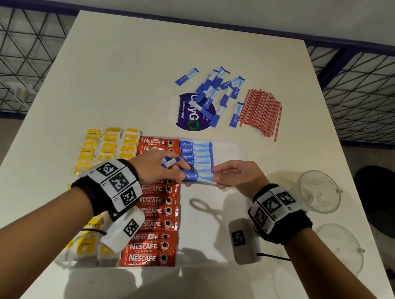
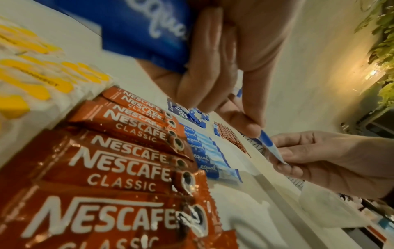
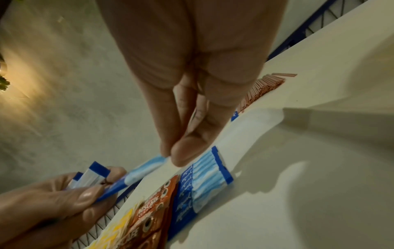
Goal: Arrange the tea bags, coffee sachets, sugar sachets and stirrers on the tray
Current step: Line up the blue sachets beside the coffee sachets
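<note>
A white tray (image 1: 207, 230) lies on the table, with yellow tea bags (image 1: 108, 148) in its left columns. Red coffee sachets (image 1: 152, 219) form the middle column, and a short row of blue sugar sachets (image 1: 197, 154) lies at the far end. Both hands hold one sugar sachet (image 1: 198, 177) just above the tray, below that row. My left hand (image 1: 178, 170) pinches its dark blue end and also grips spare sachets (image 1: 170, 162). My right hand (image 1: 216, 177) pinches the pale end (image 3: 149, 166). Loose sugar sachets (image 1: 215, 93) and red stirrers (image 1: 261, 112) lie beyond the tray.
A purple round sticker (image 1: 188, 116) lies under the loose sachets. Two clear glass cups (image 1: 318, 190) (image 1: 340, 250) sit at the table's right edge. The tray's right half is bare. Wire fencing (image 1: 12, 57) runs behind the table.
</note>
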The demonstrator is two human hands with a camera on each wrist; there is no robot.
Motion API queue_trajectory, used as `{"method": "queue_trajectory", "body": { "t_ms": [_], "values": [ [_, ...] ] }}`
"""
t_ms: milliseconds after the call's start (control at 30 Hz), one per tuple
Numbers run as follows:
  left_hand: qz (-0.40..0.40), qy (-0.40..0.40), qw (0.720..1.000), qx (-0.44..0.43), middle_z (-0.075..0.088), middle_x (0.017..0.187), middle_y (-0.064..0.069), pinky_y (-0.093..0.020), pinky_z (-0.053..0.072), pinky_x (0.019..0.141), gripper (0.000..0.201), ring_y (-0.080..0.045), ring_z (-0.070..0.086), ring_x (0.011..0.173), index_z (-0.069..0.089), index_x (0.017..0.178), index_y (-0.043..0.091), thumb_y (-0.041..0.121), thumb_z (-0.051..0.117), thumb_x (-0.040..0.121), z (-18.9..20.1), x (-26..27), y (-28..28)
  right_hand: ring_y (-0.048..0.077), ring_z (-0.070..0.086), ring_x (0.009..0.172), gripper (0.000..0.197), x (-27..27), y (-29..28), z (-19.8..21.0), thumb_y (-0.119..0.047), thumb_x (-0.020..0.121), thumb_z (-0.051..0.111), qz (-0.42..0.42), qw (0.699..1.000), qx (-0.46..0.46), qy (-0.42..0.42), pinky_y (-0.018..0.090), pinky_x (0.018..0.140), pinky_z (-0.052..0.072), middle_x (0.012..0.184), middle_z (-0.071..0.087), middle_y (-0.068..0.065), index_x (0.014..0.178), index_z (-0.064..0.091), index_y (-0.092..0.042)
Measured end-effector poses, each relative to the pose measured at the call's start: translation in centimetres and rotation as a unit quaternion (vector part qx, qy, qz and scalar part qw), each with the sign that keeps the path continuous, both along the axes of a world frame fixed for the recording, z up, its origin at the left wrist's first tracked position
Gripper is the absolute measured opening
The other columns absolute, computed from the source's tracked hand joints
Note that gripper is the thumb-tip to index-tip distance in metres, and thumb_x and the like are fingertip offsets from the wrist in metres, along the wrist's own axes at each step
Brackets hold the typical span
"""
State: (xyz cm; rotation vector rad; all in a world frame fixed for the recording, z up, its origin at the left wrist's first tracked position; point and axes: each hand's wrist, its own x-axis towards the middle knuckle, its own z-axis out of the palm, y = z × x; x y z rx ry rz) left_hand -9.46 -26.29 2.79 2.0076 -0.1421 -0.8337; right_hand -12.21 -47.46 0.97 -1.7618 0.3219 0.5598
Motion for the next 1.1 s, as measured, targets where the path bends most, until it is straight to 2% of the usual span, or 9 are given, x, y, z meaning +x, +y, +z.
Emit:
{"method": "queue_trajectory", "body": {
  "t_ms": [67, 167, 300, 467, 533, 633, 767, 933, 1100],
  "values": [
    [-0.026, -0.010, 0.999, 0.017, 0.061, 0.076, 0.012, -0.018, 0.044, 0.074, 0.015, -0.001, 0.057, 0.073, 0.064, 0.094, 0.020, 0.014, 0.069, 0.082, -0.3, 0.0, -0.1, 0.004, 0.058, 0.043, 0.015, -0.3, -0.1, -0.2, 0.005, 0.078, 0.066, -0.006, 1.000, -0.011, 0.017, 0.012, 0.055, 0.052, 0.061, 0.062, 0.007, 0.074, 0.063, -0.009],
    [-0.064, -0.045, 0.994, 0.073, 0.058, 0.071, 0.009, -0.016, 0.041, 0.068, 0.015, -0.003, 0.053, 0.068, 0.063, 0.093, 0.019, 0.017, 0.070, 0.081, -0.8, 0.0, -0.3, 0.004, 0.054, 0.036, 0.012, -0.8, -0.3, -0.3, 0.011, 0.077, 0.064, -0.024, 0.999, -0.002, 0.040, 0.012, 0.047, 0.049, 0.043, 0.059, 0.001, 0.074, 0.062, -0.001],
    [-0.097, -0.110, 0.975, 0.167, 0.056, 0.083, 0.005, -0.012, 0.036, 0.061, 0.011, -0.010, 0.051, 0.076, 0.057, 0.089, 0.021, 0.026, 0.066, 0.084, -1.0, 0.3, -0.4, 0.005, 0.054, 0.035, 0.018, -0.9, -0.7, -1.1, 0.013, 0.076, 0.064, -0.036, 0.997, -0.006, 0.060, 0.013, 0.045, 0.049, 0.039, 0.058, -0.002, 0.066, 0.061, -0.002],
    [-0.136, -0.119, 0.951, 0.253, 0.061, 0.104, 0.000, -0.027, 0.045, 0.080, 0.019, -0.016, 0.055, 0.093, 0.059, 0.099, 0.020, 0.035, 0.061, 0.087, -1.2, 0.4, -1.2, 0.008, 0.054, 0.035, 0.019, -0.5, -0.2, -2.0, 0.010, 0.075, 0.067, -0.039, 0.996, -0.034, 0.074, 0.015, 0.046, 0.049, 0.048, 0.058, 0.006, 0.065, 0.060, -0.003],
    [-0.162, -0.130, 0.935, 0.288, 0.061, 0.110, 0.000, -0.027, 0.044, 0.081, 0.025, -0.017, 0.056, 0.099, 0.059, 0.105, 0.020, 0.038, 0.059, 0.088, -1.2, 0.4, -1.7, 0.007, 0.053, 0.035, 0.019, -0.2, 0.1, -2.3, 0.004, 0.075, 0.070, -0.037, 0.994, -0.062, 0.078, 0.015, 0.047, 0.049, 0.049, 0.058, 0.006, 0.064, 0.059, -0.006],
    [-0.205, -0.143, 0.911, 0.327, 0.060, 0.112, 0.000, -0.027, 0.042, 0.079, 0.031, -0.018, 0.056, 0.102, 0.056, 0.110, 0.019, 0.042, 0.056, 0.089, -1.3, 0.3, -2.5, 0.005, 0.054, 0.037, 0.020, 0.2, 0.5, -2.6, -0.006, 0.075, 0.074, -0.023, 0.990, -0.111, 0.089, 0.016, 0.055, 0.050, 0.050, 0.060, 0.002, 0.066, 0.058, -0.011],
    [-0.244, -0.159, 0.886, 0.361, 0.059, 0.112, -0.002, -0.029, 0.045, 0.081, 0.032, -0.019, 0.057, 0.100, 0.054, 0.110, 0.018, 0.042, 0.054, 0.089, -1.8, 0.2, -3.1, 0.013, 0.056, 0.052, 0.019, 0.4, 0.7, -2.6, -0.011, 0.076, 0.074, -0.013, 0.986, -0.129, 0.105, 0.028, 0.076, 0.053, 0.063, 0.061, 0.007, 0.072, 0.056, -0.012],
    [-0.254, -0.163, 0.874, 0.382, 0.058, 0.110, -0.002, -0.029, 0.044, 0.079, 0.033, -0.019, 0.057, 0.099, 0.053, 0.108, 0.017, 0.044, 0.053, 0.089, -2.3, 0.2, -3.5, 0.014, 0.050, 0.050, 0.022, 0.4, 1.2, -2.3, -0.010, 0.077, 0.073, -0.029, 0.984, -0.132, 0.113, 0.021, 0.054, 0.047, 0.064, 0.059, 0.007, 0.072, 0.052, -0.011],
    [-0.257, -0.164, 0.869, 0.390, 0.059, 0.109, -0.002, -0.029, 0.044, 0.078, 0.035, -0.019, 0.058, 0.098, 0.053, 0.109, 0.018, 0.046, 0.052, 0.089, -2.6, 0.3, -3.8, 0.016, 0.047, 0.049, 0.027, 0.4, 1.4, -2.3, -0.008, 0.078, 0.072, -0.048, 0.984, -0.129, 0.112, 0.024, 0.051, 0.044, 0.062, 0.056, 0.008, 0.072, 0.047, -0.013]
  ]
}}
